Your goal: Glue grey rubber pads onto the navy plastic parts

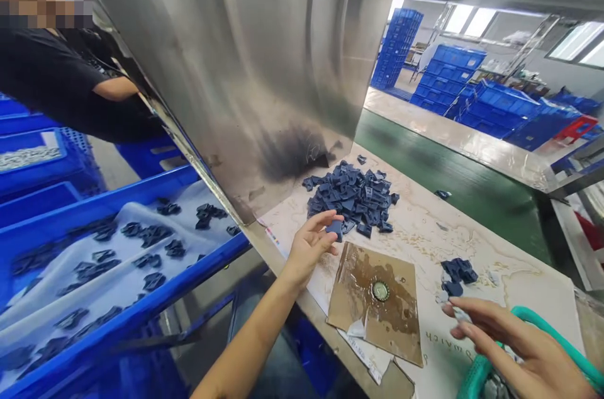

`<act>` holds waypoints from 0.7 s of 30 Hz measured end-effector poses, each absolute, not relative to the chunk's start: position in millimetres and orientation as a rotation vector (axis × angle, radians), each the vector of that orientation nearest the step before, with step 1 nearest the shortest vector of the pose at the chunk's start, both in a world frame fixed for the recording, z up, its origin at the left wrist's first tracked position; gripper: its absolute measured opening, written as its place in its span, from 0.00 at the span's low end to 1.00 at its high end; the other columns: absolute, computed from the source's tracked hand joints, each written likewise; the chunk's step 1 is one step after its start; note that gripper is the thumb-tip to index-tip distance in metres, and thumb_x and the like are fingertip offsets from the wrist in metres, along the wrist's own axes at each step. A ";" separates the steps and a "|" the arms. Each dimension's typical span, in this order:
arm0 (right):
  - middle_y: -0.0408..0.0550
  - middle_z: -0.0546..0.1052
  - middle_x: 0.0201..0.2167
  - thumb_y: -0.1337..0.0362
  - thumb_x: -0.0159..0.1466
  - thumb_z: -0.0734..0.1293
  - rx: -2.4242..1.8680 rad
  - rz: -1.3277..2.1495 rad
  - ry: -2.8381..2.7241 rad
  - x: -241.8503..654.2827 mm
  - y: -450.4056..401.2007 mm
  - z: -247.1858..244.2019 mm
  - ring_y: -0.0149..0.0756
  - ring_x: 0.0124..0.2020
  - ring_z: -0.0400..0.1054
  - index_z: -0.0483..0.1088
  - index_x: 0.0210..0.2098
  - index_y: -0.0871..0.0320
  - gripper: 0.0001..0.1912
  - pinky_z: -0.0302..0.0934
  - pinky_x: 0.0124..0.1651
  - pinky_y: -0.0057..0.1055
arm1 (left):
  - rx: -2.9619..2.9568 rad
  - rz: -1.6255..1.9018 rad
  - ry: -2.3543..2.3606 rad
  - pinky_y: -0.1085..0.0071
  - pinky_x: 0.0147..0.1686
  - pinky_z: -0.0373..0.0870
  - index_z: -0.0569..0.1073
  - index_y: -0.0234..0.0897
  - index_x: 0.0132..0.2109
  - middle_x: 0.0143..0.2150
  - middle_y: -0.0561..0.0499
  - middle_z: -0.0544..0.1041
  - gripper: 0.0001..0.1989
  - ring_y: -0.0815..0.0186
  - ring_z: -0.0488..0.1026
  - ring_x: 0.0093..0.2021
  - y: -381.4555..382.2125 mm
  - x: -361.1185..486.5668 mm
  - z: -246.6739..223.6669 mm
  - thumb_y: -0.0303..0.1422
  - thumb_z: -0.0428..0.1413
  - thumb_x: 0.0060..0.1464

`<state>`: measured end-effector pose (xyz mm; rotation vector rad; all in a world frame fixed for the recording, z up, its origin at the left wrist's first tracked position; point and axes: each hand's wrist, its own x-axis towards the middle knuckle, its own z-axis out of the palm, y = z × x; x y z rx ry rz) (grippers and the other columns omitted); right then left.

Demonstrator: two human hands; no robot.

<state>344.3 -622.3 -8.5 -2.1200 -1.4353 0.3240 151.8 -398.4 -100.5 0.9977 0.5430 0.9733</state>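
Observation:
My left hand [309, 247] pinches a small dark blue plastic piece [335, 229] between thumb and fingers. It is held at the near edge of a heap of similar dark blue pieces [353, 194]. My right hand [514, 342] closes thumb and forefinger on a small pale scrap [460, 313]. Just beyond those fingertips lies a smaller group of dark blue pieces [460, 271]. A wet brown board [346, 298] lies between my hands, bearing a round, crimped metal cap [380, 290]. A teal-handled object [476, 377] is partly hidden under my right hand.
A metal panel [264, 72] stands behind the heap. Left of it, a blue tray [207, 279] holds dark pieces on white cloth. A co-worker's arm [116, 89] shows beyond. A green belt [491, 197] runs along the right, with stacked blue crates [448, 75] behind.

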 end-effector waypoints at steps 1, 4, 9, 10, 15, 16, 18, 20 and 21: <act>0.51 0.79 0.31 0.43 0.60 0.63 -2.077 0.452 -1.471 338.8 -608.1 -6.5 0.42 0.31 0.75 0.76 0.37 0.52 0.21 0.72 0.31 0.29 | 0.942 0.923 0.524 0.81 0.24 0.70 0.76 0.39 0.45 0.48 0.45 0.77 0.25 0.67 0.74 0.39 -400.0 151.7 -101.1 0.43 0.67 0.38; 0.53 0.78 0.39 0.43 0.60 0.63 -1.959 0.633 -1.520 327.3 -569.5 -7.8 0.44 0.39 0.74 0.75 0.34 0.53 0.21 0.71 0.40 0.34 | 0.837 0.798 0.520 0.80 0.29 0.72 0.77 0.37 0.41 0.49 0.46 0.76 0.25 0.71 0.72 0.35 -403.5 149.1 -104.3 0.41 0.69 0.33; 0.52 0.75 0.36 0.42 0.57 0.65 -1.855 0.729 -1.452 325.0 -536.1 -37.9 0.42 0.38 0.71 0.74 0.32 0.56 0.22 0.67 0.42 0.38 | 0.816 0.782 0.549 0.80 0.27 0.72 0.74 0.34 0.35 0.46 0.47 0.76 0.25 0.73 0.71 0.33 -404.3 146.5 -113.2 0.46 0.69 0.32; 0.51 0.75 0.32 0.42 0.56 0.66 -1.831 0.820 -1.367 324.9 -533.2 -44.2 0.40 0.34 0.70 0.72 0.33 0.56 0.22 0.67 0.38 0.36 | 0.829 0.798 0.556 0.80 0.27 0.71 0.72 0.34 0.34 0.46 0.47 0.76 0.25 0.72 0.72 0.33 -404.2 146.5 -115.1 0.46 0.69 0.32; 0.47 0.73 0.26 0.42 0.50 0.72 -1.662 1.161 -0.995 323.1 -527.6 -58.2 0.34 0.28 0.68 0.69 0.34 0.58 0.26 0.65 0.32 0.30 | 0.930 0.806 0.536 0.75 0.34 0.74 0.68 0.38 0.44 0.54 0.42 0.74 0.27 0.68 0.75 0.40 -404.0 146.2 -122.1 0.40 0.68 0.37; 0.47 0.74 0.26 0.43 0.49 0.73 -1.646 1.190 -0.947 323.2 -527.5 -58.2 0.34 0.28 0.69 0.69 0.36 0.57 0.26 0.65 0.32 0.30 | 0.950 0.804 0.530 0.73 0.38 0.74 0.68 0.38 0.45 0.54 0.41 0.74 0.28 0.65 0.76 0.43 -404.0 146.0 -123.0 0.40 0.68 0.38; 0.47 0.75 0.28 0.44 0.48 0.74 -1.628 1.218 -0.871 324.0 -527.7 -57.5 0.35 0.30 0.69 0.70 0.38 0.57 0.27 0.65 0.33 0.30 | 0.981 0.795 0.523 0.68 0.46 0.73 0.69 0.36 0.46 0.53 0.40 0.74 0.27 0.60 0.74 0.51 -404.0 145.4 -124.0 0.40 0.68 0.39; 0.47 0.76 0.29 0.45 0.47 0.75 -1.610 1.234 -0.828 325.0 -527.8 -56.8 0.35 0.31 0.70 0.71 0.38 0.57 0.27 0.66 0.34 0.31 | 0.990 0.782 0.520 0.66 0.51 0.70 0.71 0.36 0.46 0.53 0.41 0.74 0.26 0.57 0.71 0.55 -404.0 145.0 -124.0 0.39 0.68 0.40; 0.48 0.76 0.30 0.45 0.46 0.75 -1.599 1.243 -0.820 325.2 -527.8 -56.5 0.35 0.31 0.70 0.71 0.37 0.57 0.27 0.66 0.35 0.31 | 0.988 0.777 0.522 0.65 0.52 0.70 0.71 0.36 0.47 0.54 0.41 0.74 0.26 0.56 0.70 0.56 -403.9 144.7 -123.7 0.39 0.67 0.40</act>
